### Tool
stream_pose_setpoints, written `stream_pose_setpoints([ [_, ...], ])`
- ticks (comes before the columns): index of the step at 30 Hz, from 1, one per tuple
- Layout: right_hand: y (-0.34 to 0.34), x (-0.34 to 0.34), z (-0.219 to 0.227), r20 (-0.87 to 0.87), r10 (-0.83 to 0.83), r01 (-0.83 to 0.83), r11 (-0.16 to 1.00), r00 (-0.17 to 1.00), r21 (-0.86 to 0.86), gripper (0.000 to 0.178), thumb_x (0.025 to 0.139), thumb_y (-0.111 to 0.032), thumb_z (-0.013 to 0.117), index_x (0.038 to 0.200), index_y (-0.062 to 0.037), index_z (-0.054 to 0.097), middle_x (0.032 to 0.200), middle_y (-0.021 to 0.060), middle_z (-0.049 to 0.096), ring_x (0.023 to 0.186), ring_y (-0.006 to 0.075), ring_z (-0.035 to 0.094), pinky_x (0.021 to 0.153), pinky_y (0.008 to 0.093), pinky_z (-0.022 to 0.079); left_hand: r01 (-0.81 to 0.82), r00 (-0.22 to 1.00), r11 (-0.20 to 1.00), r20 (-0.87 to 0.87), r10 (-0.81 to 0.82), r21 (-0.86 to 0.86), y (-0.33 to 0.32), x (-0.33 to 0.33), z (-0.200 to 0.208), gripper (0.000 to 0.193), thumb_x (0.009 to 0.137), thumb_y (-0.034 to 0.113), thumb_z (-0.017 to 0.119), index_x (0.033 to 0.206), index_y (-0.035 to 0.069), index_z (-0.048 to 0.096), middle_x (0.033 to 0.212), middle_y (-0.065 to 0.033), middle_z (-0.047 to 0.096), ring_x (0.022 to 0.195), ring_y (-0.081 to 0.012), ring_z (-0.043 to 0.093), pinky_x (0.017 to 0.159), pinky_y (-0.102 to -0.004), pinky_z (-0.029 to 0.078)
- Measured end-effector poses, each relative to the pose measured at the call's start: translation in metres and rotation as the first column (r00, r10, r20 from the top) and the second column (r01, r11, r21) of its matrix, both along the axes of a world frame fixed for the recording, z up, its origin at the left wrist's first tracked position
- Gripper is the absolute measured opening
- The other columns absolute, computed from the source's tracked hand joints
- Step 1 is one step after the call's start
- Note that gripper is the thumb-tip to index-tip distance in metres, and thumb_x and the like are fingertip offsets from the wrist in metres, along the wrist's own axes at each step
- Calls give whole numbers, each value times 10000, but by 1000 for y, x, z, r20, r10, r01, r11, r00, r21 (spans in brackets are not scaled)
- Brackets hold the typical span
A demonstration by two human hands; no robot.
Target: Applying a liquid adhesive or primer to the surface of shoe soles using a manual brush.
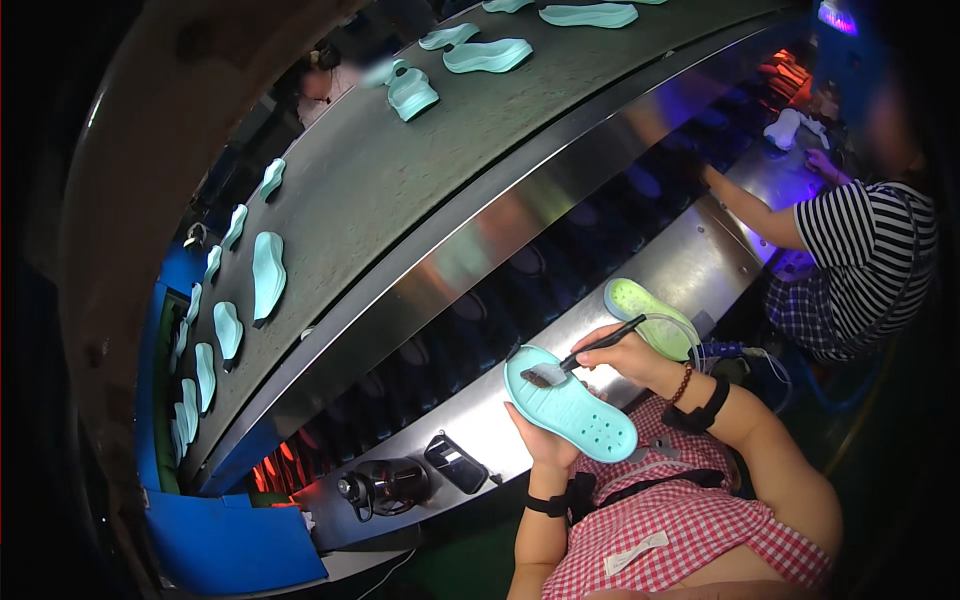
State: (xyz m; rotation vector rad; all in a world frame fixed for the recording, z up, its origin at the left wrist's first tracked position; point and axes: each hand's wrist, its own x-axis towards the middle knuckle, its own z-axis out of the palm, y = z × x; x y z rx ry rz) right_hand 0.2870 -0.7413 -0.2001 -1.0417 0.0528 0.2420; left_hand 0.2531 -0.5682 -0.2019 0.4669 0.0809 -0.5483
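Note:
A turquoise shoe sole (pixel 585 420), with a group of small holes toward its near right end, rests tilted in my left hand (pixel 543 438). My left fingers are mostly hidden beneath it. My right hand (pixel 632 358) is closed round the black handle of a brush (pixel 550 374). The dark bristles touch the sole's upper face near its far left end. A thin clear tube (pixel 680 322) loops away from the handle. Beyond my right hand, a yellow-green sole (pixel 650 312) with holes lies on the metal ledge (pixel 590 318).
A dark conveyor belt (pixel 350 190) carries several turquoise soles (pixel 268 272) and curves round the far left. Below it, a lower level holds dim soles (pixel 525 260). A phone (pixel 457 462) and dark bottle (pixel 390 487) stand left. A person in a striped shirt (pixel 860 240) works at right.

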Motion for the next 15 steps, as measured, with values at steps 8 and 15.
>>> stream_pose_setpoints([
  [8, 26, 1, 26, 407, 114, 104, 874, 906, -475, 240, 739, -158, 632, 921, -2, 638, 814, 151, 638, 752, 208, 624, 710, 277, 477, -343, 926, 929, -116, 359, 141, -22, 7, -14, 680, 822, 655, 218, 1218, 146, 433, 1149, -95, 500, 1036, -267, 501, 892, -414, 410],
  [15, -14, -27, 60, 190, 703, -375, 565, 685, -735, 228, 698, -130, 647, 892, -12, 654, 796, 136, 652, 709, 181, 634, 665, 258, 477, -410, 912, 872, 87, 402, 268, 20, 15, 5, 668, 823, 646, 236, 1154, 120, 482, 1033, -71, 566, 925, -264, 561, 780, -408, 476],
])
